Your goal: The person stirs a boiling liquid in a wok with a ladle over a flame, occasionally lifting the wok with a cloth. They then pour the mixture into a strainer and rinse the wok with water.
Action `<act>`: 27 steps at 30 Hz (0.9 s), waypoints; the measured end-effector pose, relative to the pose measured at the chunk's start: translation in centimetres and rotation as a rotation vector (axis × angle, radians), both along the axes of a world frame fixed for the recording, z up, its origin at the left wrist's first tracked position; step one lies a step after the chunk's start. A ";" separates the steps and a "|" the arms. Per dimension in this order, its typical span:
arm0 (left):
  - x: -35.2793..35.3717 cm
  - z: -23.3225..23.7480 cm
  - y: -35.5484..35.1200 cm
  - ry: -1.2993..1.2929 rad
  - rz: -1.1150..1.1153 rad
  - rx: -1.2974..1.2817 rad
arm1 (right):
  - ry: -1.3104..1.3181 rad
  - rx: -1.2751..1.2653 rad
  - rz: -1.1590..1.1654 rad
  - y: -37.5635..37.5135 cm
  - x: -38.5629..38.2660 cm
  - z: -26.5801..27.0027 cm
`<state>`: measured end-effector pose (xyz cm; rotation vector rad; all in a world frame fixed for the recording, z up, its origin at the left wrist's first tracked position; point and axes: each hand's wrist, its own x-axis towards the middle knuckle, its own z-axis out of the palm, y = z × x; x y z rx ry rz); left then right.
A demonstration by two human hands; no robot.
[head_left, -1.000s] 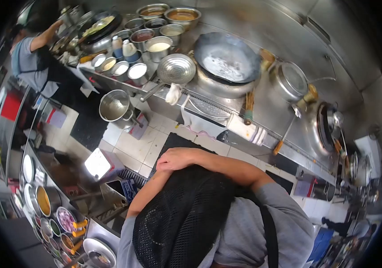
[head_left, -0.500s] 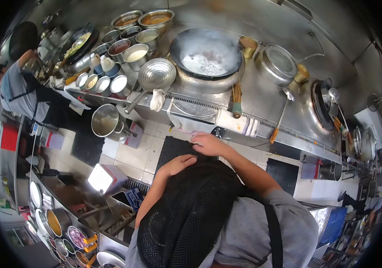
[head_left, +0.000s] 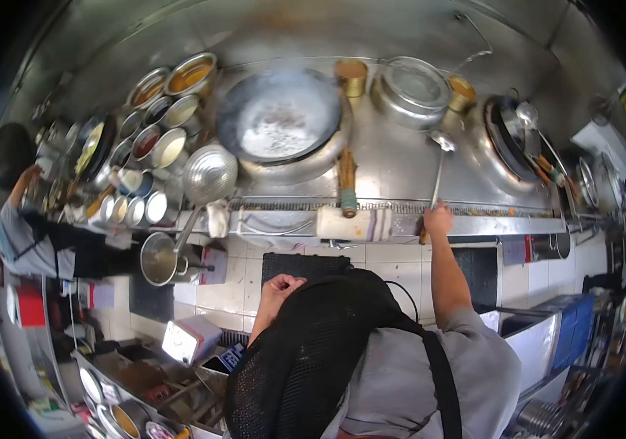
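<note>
My right hand (head_left: pixel 438 218) is closed round the handle of a long metal ladle (head_left: pixel 441 164) at the counter's front edge. The ladle's bowl lies on the steel top and its wooden end sticks out below my fingers. Held low in front of my body, my left hand (head_left: pixel 278 291) has curled fingers, partly hidden by the black mesh cap; I cannot make out anything in it. Smoke rises from a large wok (head_left: pixel 236 139) with white, bubbly-looking contents. A bamboo brush (head_left: pixel 348 183) lies between wok and ladle.
A perforated strainer (head_left: pixel 210 174) rests left of the wok, beside several pots of sauces. A lidded steel pot (head_left: pixel 415 88) stands behind the ladle. A folded towel (head_left: pixel 355 224) hangs on the front edge. Another person (head_left: pixel 31 234) works at the far left.
My right hand has moved from in front of my body, out to the right, and taken hold of the ladle. My left hand stays low, its fingers now curled. The camera view has shifted.
</note>
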<state>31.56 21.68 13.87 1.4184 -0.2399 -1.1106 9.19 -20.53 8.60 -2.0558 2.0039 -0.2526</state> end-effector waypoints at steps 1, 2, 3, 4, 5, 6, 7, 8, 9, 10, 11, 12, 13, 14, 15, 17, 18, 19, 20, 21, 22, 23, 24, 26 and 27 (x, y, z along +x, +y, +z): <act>0.2 0.9 -1.5 -0.034 -0.028 0.040 | 0.054 0.026 0.003 -0.3 0.0 0.0; 0.5 1.4 -2.8 -0.027 -0.046 0.047 | 0.109 0.056 0.012 -0.8 -0.4 -0.1; 1.0 1.9 -4.0 -0.137 -0.127 0.107 | 0.109 0.058 0.023 -1.7 -0.6 -1.1; 1.4 2.5 -5.3 -0.251 -0.207 0.163 | 0.111 0.064 0.012 -2.6 -0.7 -1.9; 1.4 3.3 -6.7 -0.284 -0.206 0.130 | 0.137 0.101 0.039 -3.3 -0.5 -2.0; 1.6 3.3 -8.0 -0.286 -0.217 0.131 | 0.160 0.138 0.067 -3.8 -0.3 -2.0; 1.7 3.0 -9.1 -0.389 -0.211 0.112 | 0.228 0.090 0.090 -4.0 -0.3 -1.9; 1.9 2.6 -10.0 -0.492 -0.203 0.089 | 0.225 0.090 0.083 -4.5 -0.6 -1.6; 2.4 1.4 -10.8 -0.573 -0.198 0.114 | 0.094 0.135 -0.001 -5.0 -0.8 -1.3; 2.8 0.3 -11.1 -0.575 -0.196 0.107 | -0.038 0.175 -0.080 -5.8 -0.8 -1.0; 3.0 0.4 -11.8 -0.622 -0.217 0.149 | -0.039 0.166 -0.075 -6.6 -1.1 -1.4; 3.1 0.5 -12.3 -0.664 -0.236 0.195 | -0.192 0.083 -0.031 -7.7 -2.2 -3.4; 3.2 0.2 -12.7 -0.658 -0.226 0.194 | -0.341 0.005 0.016 -8.2 -3.1 -4.6; 3.4 -0.4 -12.9 -0.659 -0.261 0.161 | -0.333 0.007 0.031 -8.0 -3.5 -3.8; 3.5 -0.9 -12.8 -0.659 -0.290 0.129 | -0.327 0.038 0.065 -7.9 -4.1 -2.2; 3.4 -1.5 -12.8 -0.704 -0.331 0.150 | -0.327 -0.018 0.197 -6.6 -4.6 0.6; 3.5 -1.6 -12.8 -0.759 -0.397 0.167 | -0.336 -0.103 0.288 -5.3 -5.2 1.5; 3.7 -0.9 -12.8 -0.748 -0.459 0.188 | -0.357 -0.116 0.334 -3.8 -5.5 3.1; 4.0 -1.0 -12.6 -0.730 -0.426 0.199 | -0.377 -0.128 0.377 -2.3 -5.6 5.1; 4.4 -1.4 -12.4 -0.760 -0.482 0.202 | -0.422 -0.095 0.412 -1.1 -5.8 6.9; 4.6 -1.8 -12.0 -0.789 -0.544 0.202 | -0.465 -0.062 0.440 -0.3 -5.5 8.8; 4.8 -2.4 -11.7 -0.775 -0.530 0.207 | -0.455 -0.054 0.456 0.4 -4.6 11.1; 5.3 -3.1 -11.3 -0.794 -0.564 0.198 | -0.440 -0.050 0.513 1.4 -3.6 13.5; 6.4 -4.0 -10.4 -0.811 -0.605 0.185 | -0.421 -0.047 0.563 3.4 -1.3 17.8; 7.0 -4.3 -10.0 -0.832 -0.658 0.222 | -0.337 -0.009 0.619 4.0 0.4 20.0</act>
